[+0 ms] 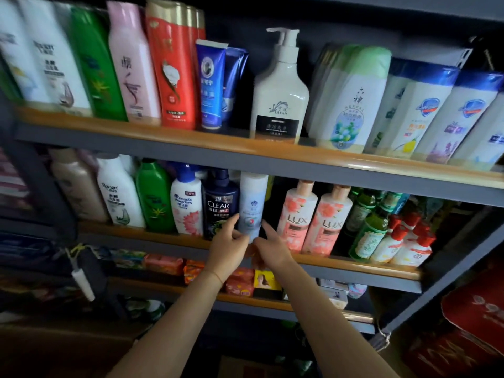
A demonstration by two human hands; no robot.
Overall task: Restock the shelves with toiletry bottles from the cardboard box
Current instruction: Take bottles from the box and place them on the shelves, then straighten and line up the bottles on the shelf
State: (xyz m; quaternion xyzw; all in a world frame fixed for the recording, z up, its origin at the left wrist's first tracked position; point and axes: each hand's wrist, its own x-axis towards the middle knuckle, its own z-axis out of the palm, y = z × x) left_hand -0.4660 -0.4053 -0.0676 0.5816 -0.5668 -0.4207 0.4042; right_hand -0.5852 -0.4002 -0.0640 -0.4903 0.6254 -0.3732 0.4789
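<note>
Left hand: fingers curled against the lower left side of the pale blue bottle, thumb up along its flank; right hand: forefinger stretched to the bottle's lower right edge, other fingers folded, so both hands pinch it between them. Pale blue bottle: upright, long axis vertical, white cap uppermost, label forward, standing at the front rail of the middle shelf. Neighbours: dark CLEAR bottle touching on its left, pink LUX bottle near on its right across a dark gap.
</note>
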